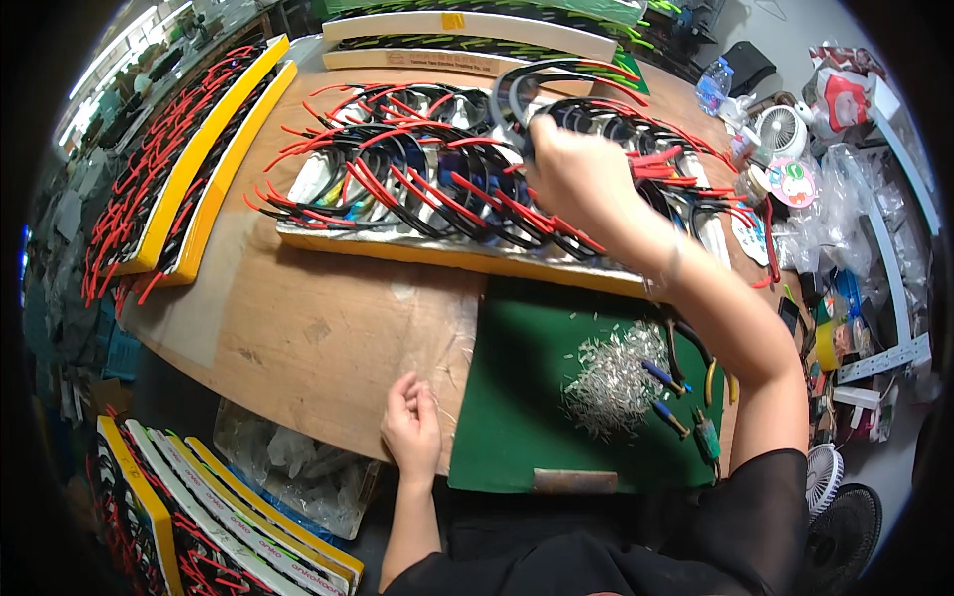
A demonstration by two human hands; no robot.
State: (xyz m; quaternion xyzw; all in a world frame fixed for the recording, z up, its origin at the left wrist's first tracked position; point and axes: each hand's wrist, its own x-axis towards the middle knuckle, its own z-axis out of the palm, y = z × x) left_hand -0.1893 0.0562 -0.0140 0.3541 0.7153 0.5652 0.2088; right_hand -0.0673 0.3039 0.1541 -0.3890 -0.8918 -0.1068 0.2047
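Note:
My right hand (581, 169) reaches over the far tray and is closed on a pair of glasses (512, 99), a dark curved frame smeared by motion. Below it the long white foam tray (397, 244) with a yellow front edge holds rows of glasses (393, 169) with black arms and red tips, some showing dark lenses. My left hand (410, 429) rests by the table's near edge, left of the green mat (517, 397). Its fingers are curled in, and nothing shows in them.
On the mat lie a heap of small clear pieces (611, 382), blue-handled screwdrivers (661, 377), pliers (691, 343) and a green-handled tool (707, 435). Filled yellow-edged trays (204, 169) stand at left, more (248, 507) at lower left. A bottle (714, 86) and fan (782, 129) stand at right.

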